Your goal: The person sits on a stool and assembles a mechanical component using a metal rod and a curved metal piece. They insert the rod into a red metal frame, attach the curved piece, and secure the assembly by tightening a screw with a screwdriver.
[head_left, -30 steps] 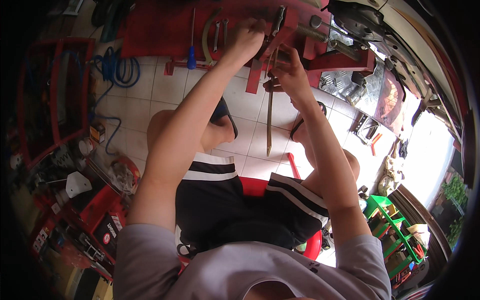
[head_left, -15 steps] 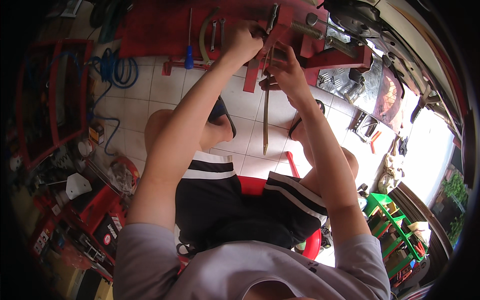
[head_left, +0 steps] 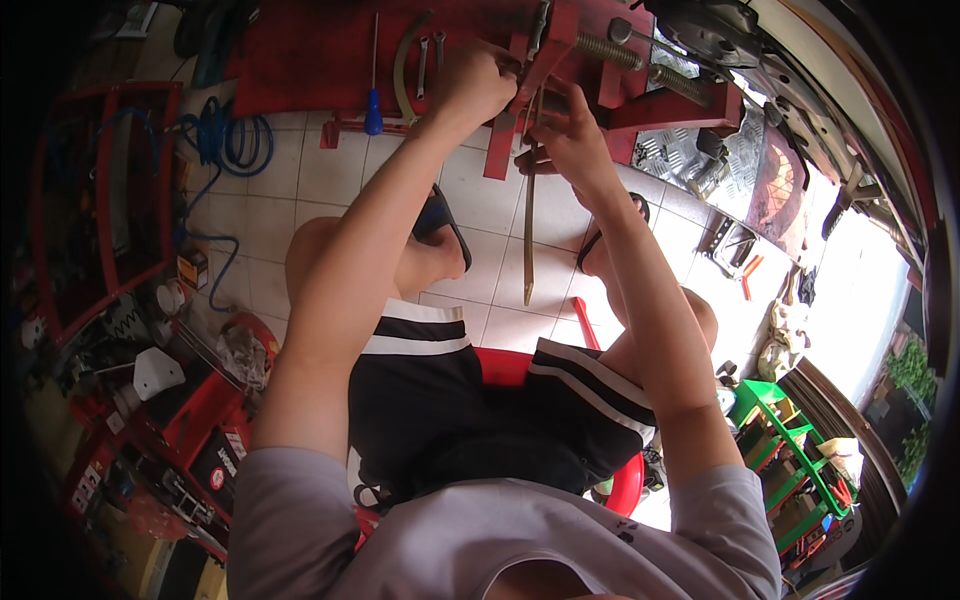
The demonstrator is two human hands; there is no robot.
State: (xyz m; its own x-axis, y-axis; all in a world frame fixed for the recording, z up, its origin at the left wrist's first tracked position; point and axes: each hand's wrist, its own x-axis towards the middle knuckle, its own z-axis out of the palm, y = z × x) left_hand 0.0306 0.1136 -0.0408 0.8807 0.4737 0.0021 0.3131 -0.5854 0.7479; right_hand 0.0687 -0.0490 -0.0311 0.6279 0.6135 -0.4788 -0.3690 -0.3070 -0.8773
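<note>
At the red metal clamp-like frame (head_left: 550, 60) on the bench edge, my left hand (head_left: 472, 88) is closed, its fingertips curled against the frame's left side. Whatever lies between those fingers is hidden. On the other side of the frame, my right hand (head_left: 572, 138) closes its fingers around a long narrow brownish strip (head_left: 529, 235). The strip hangs from the frame toward my knees, its lower end free above the floor. A metal tool handle (head_left: 539, 28) rests along the top of the frame. Coil springs (head_left: 610, 52) extend from the frame to the right.
On the red bench top (head_left: 300, 60), left of my hands, lie a blue-handled screwdriver (head_left: 374, 112), two wrenches (head_left: 422, 68) and a curved strip (head_left: 404, 75). A coiled blue hose (head_left: 235, 140) is at the left. A green rack (head_left: 785, 425) stands at the right.
Both hands stay at the frame with only slight finger movement. The hanging strip's lower end has swung a little left, and the whole view has shifted slightly.
</note>
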